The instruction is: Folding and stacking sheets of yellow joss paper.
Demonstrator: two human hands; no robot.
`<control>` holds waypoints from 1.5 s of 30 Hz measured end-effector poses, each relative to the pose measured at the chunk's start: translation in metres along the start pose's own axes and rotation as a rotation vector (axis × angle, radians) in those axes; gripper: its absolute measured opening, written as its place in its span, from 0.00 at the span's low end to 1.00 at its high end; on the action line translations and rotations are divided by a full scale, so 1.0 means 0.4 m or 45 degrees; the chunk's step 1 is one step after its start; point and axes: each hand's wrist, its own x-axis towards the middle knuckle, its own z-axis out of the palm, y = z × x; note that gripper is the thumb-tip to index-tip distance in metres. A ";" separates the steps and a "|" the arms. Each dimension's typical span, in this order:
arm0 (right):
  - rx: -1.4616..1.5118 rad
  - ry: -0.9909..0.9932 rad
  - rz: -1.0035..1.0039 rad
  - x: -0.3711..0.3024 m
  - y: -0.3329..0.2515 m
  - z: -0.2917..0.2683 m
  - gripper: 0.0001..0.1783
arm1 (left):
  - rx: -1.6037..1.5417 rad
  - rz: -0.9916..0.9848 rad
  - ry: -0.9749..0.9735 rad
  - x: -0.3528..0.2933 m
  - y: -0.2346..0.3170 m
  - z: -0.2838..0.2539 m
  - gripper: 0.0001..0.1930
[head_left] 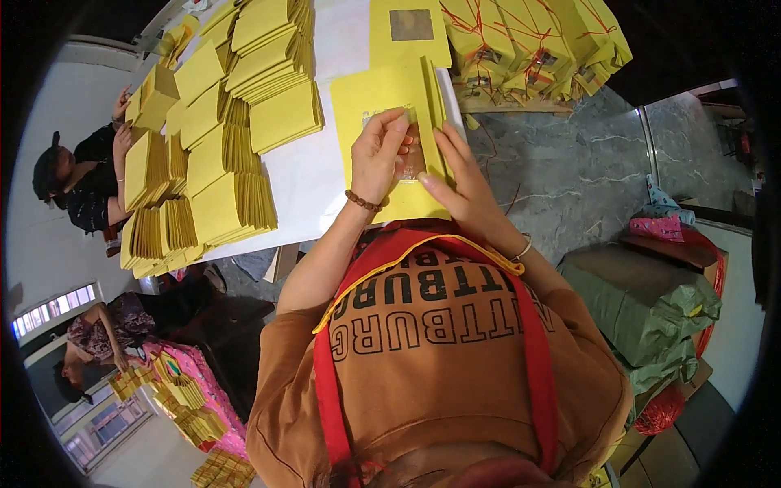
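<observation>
Nearest the camera, both hands work one yellow paper sheet [382,98] at the white table [313,175] edge: left hand [378,154] pinches its silvery foil square [409,154], right hand [455,183] presses flat beside it. Beyond lie many finished folded stacks [220,122]; a foil-stamped sheet [409,32] lies farther off.

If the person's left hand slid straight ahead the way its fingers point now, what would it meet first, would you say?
The left hand points up the table. Past the yellow sheet it rests on, it would probably first reach the next yellow sheet with a grey square; depth is hard to judge here.
</observation>
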 end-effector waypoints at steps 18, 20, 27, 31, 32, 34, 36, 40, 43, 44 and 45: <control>-0.486 -0.016 -0.339 0.024 -0.036 0.026 0.35 | 0.048 -0.188 -0.011 0.041 0.020 -0.021 0.08; -0.409 0.012 -0.364 0.027 -0.024 0.025 0.31 | 0.031 -0.176 0.015 0.035 0.022 -0.018 0.08; -0.305 0.017 -0.246 0.042 -0.010 -0.020 0.24 | -0.106 -0.137 0.044 0.041 -0.011 -0.037 0.09; 0.081 0.191 -0.116 0.084 -0.043 -0.036 0.22 | -0.155 -0.078 0.028 0.040 -0.019 -0.049 0.09; 0.376 0.213 -0.044 0.096 -0.049 -0.028 0.23 | -0.215 -0.047 0.020 0.037 -0.020 -0.050 0.09; 0.630 0.191 0.120 0.123 -0.026 0.015 0.25 | -0.275 -0.014 0.006 0.036 -0.014 -0.047 0.09; 0.884 0.157 0.283 0.142 -0.034 0.053 0.28 | -0.360 -0.068 -0.006 0.028 -0.006 -0.045 0.09; 1.251 0.084 0.428 0.152 -0.031 0.103 0.31 | -0.379 -0.091 0.027 0.025 -0.005 -0.040 0.09; 1.081 0.111 0.403 0.142 -0.021 0.112 0.31 | -0.292 -0.003 -0.002 0.025 -0.004 -0.034 0.09; 1.018 0.087 0.357 0.141 -0.010 0.113 0.31 | -0.302 -0.027 -0.007 0.024 0.002 -0.029 0.09; 0.955 0.066 0.309 0.141 0.001 0.113 0.31 | -0.311 -0.050 -0.015 0.024 0.011 -0.024 0.09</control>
